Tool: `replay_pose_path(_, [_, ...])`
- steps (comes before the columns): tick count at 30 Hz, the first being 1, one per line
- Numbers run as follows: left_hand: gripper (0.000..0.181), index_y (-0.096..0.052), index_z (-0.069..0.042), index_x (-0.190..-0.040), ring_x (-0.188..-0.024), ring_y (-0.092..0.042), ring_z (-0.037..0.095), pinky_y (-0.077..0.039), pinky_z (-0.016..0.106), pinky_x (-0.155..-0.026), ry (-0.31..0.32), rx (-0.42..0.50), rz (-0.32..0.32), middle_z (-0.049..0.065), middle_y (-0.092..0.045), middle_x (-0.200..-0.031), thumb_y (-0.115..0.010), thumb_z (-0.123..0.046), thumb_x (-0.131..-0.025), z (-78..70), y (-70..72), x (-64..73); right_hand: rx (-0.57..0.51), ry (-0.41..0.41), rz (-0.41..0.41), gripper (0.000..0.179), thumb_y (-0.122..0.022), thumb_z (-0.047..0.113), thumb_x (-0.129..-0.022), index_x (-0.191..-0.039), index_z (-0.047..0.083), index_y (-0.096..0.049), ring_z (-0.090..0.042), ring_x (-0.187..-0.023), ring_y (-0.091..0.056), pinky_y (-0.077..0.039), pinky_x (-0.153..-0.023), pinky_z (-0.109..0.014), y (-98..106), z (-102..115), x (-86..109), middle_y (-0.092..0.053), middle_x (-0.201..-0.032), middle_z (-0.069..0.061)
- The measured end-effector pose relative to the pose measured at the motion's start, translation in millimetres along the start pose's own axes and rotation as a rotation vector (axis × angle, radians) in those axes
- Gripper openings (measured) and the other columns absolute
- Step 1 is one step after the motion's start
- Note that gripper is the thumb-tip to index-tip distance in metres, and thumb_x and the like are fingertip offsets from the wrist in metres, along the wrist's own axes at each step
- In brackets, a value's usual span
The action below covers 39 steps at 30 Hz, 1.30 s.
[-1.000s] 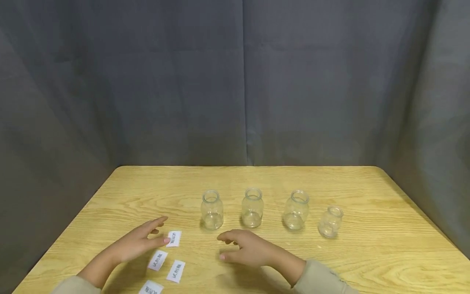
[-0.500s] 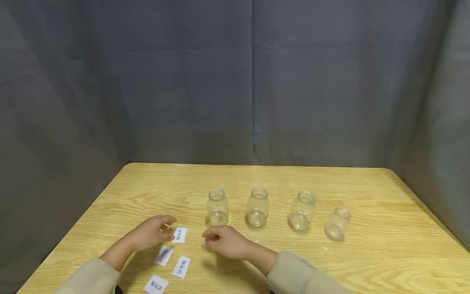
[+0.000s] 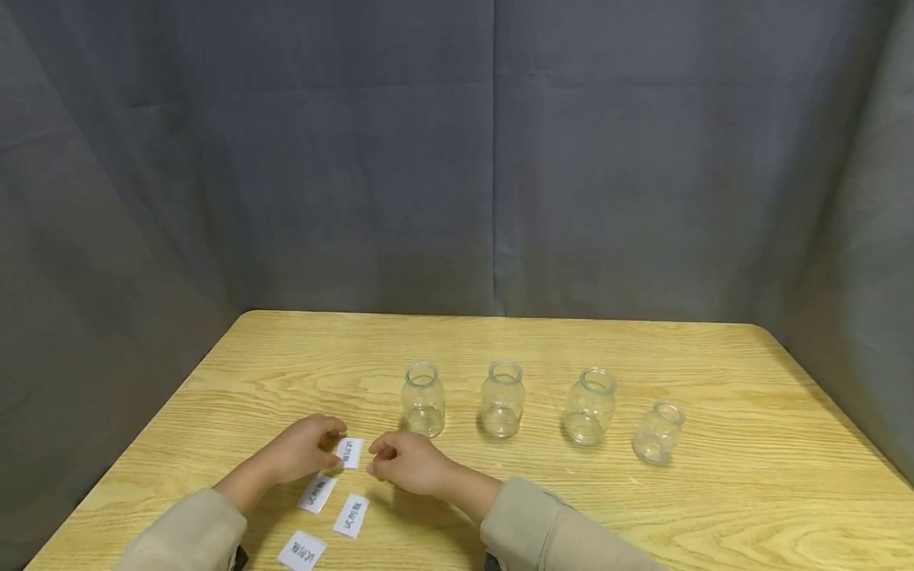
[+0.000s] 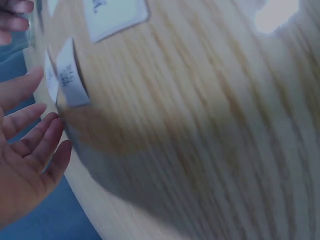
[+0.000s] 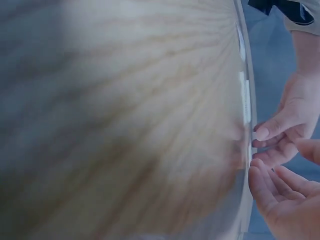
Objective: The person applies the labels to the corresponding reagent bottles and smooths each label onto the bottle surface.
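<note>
The uppermost white card (image 3: 350,453) lies flat on the wooden table (image 3: 714,492), left of the frame's centre in its lower half, between the left hand (image 3: 303,450) and the right hand (image 3: 410,461). The governing relation appears to be this flanking arrangement: seen from the head, the card is to the right of the left fingertips and to the left of the right fingertips. Its handwriting runs roughly up and down the frame; its longer side seems to follow the same direction, though foreshortening makes this uncertain. The left hand is the nearer: its thumb tip meets or overlaps the card's left edge, and whether it touches or only hovers cannot be told. The right fingertips stand just beside the right edge, with a narrow strip of wood between.

In each hand the fingers are loosely bent and the thumb stands apart from the index finger; neither appears to hold anything. The left wrist view shows the left fingers relaxed and spread; the right wrist view shows both sets of fingertips close together near the table's edge line.

Three further cards lie below, toward the lower left of the frame: the left card (image 3: 316,493), the right card (image 3: 351,515) and the lowest card (image 3: 301,550). Four glass jars (image 3: 502,404) stand upright in a row, right of centre.
</note>
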State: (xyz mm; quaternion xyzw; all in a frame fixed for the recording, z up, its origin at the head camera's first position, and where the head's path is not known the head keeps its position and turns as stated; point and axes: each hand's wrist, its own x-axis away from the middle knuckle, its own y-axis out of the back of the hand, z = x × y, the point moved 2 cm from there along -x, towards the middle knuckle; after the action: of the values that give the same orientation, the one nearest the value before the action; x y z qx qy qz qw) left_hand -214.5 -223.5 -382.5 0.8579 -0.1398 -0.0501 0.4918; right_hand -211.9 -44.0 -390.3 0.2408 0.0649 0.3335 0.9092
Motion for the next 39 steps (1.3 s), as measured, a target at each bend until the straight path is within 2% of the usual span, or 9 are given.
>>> replay_pose_path(3, [0.041, -0.055, 0.003, -0.103, -0.077, -0.046, 0.017, -0.041, 0.033, -0.069, 0.004, 0.002, -0.004, 0.004, -0.049, -0.084, -0.071, -0.012, -0.068, 1.3, -3.1, -2.5, 0.026, -0.006, -0.009, 0.028, -0.057, 0.014, -0.082, -0.104, -0.002, -0.054, -0.009, -0.072, -0.049, -0.044, -0.06, -0.021, -3, -1, -5.4, -0.053, -0.082, 0.003])
replay_pose_path(6, [0.038, -0.055, 0.002, -0.099, -0.071, -0.041, 0.016, -0.038, 0.029, -0.062, 0.013, 0.021, -0.005, 0.004, -0.044, -0.078, -0.071, -0.012, -0.067, 2.6, -6.4, -3.5, 0.06, -0.006, -0.016, 0.027, -0.057, 0.013, -0.081, -0.103, -0.002, -0.055, -0.009, -0.071, -0.049, -0.043, -0.06, -0.02, -6, -2, -10.0, -0.054, -0.081, 0.002])
replay_pose_path(13, [0.031, -0.052, -0.001, -0.09, -0.07, -0.04, 0.016, -0.038, 0.029, -0.061, 0.036, 0.044, -0.032, 0.005, -0.042, -0.079, -0.072, -0.008, -0.066, 8.5, -8.1, -6.3, 0.147, -0.025, -0.001, 0.031, -0.059, 0.014, -0.081, -0.107, -0.002, -0.053, -0.014, -0.077, -0.053, -0.045, -0.063, -0.022, -8, 2, -19.9, -0.057, -0.089, -0.006])
replay_pose_path(22, [0.032, -0.042, -0.003, -0.083, -0.059, -0.041, 0.014, -0.036, 0.024, -0.049, 0.039, 0.126, -0.037, 0.004, -0.043, -0.069, -0.069, 0.001, -0.067, 5.3, -7.0, -7.3, 0.187, -0.069, -0.019, 0.042, -0.062, 0.015, -0.078, -0.115, -0.001, -0.048, -0.016, -0.077, -0.057, -0.046, -0.061, -0.023, -9, 3, -30.6, -0.06, -0.091, -0.01])
replay_pose_path(27, [0.024, -0.044, -0.003, -0.084, -0.06, -0.041, 0.014, -0.037, 0.023, -0.049, 0.012, 0.138, -0.045, 0.004, -0.042, -0.069, -0.063, 0.006, -0.072, 6.0, -7.7, -5.8, 0.193, -0.079, -0.019, 0.049, -0.062, 0.014, -0.077, -0.121, -0.001, -0.044, -0.015, -0.077, -0.057, -0.046, -0.062, -0.022, -11, 2, -31.9, -0.061, -0.094, -0.01])
replay_pose_path(31, [0.018, -0.046, -0.002, -0.086, -0.061, -0.046, 0.015, -0.041, 0.023, -0.05, -0.017, 0.196, -0.023, 0.004, -0.045, -0.07, -0.057, 0.008, -0.076, 8.2, -7.5, -3.8, 0.176, -0.079, -0.008, 0.051, -0.062, 0.013, -0.078, -0.122, -0.002, -0.042, -0.014, -0.073, -0.057, -0.046, -0.059, -0.021, -13, 4, -32.6, -0.061, -0.093, -0.01])
replay_pose_path(35, [0.012, -0.048, -0.001, -0.088, -0.063, -0.051, 0.016, -0.046, 0.026, -0.053, -0.034, 0.272, 0.002, 0.006, -0.048, -0.071, -0.053, 0.008, -0.08, 9.6, -6.2, -1.1, 0.153, -0.087, 0.013, 0.049, -0.061, 0.014, -0.079, -0.121, -0.002, -0.043, -0.015, -0.073, -0.057, -0.046, -0.059, -0.023, -14, 6, -32.7, -0.06, -0.092, -0.01])
replay_pose_path(39, [0.01, -0.05, 0.0, -0.089, -0.064, -0.052, 0.016, -0.047, 0.027, -0.055, -0.017, 0.301, -0.027, 0.007, -0.048, -0.074, -0.051, 0.006, -0.082, 10.1, -0.7, -1.1, 0.14, -0.068, -0.005, 0.041, -0.058, 0.014, -0.081, -0.117, 0.0, -0.046, -0.015, -0.075, -0.057, -0.046, -0.059, -0.023, -9, 8, -34.4, -0.059, -0.093, -0.01])
